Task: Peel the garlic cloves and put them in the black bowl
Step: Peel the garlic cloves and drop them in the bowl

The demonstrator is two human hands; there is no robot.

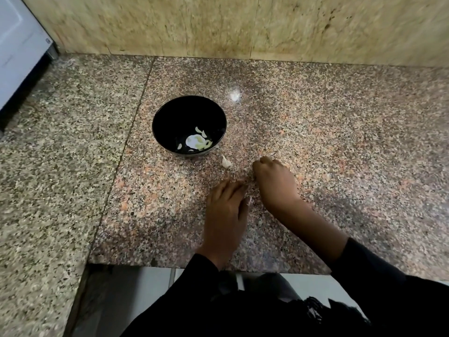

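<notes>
Left hand (224,212) fingers well short of garlic clove (226,162) — beside black bowl (170,113).

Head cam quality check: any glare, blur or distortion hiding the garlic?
Head view: a glare spot sits inside the round black bowl, washing out some peeled pale garlic cloves; another glare patch on the speckled granite counter; motion blur softens the left hand and right hand; wide-angle bending at the edges; the loose unpeeled clove is readable.

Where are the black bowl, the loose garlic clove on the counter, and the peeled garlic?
black bowl (167,117): head view, inner left wall.
loose garlic clove (226,162): head view, its middle.
peeled garlic (202,144): head view, pieces on the bowl's bottom.
</notes>
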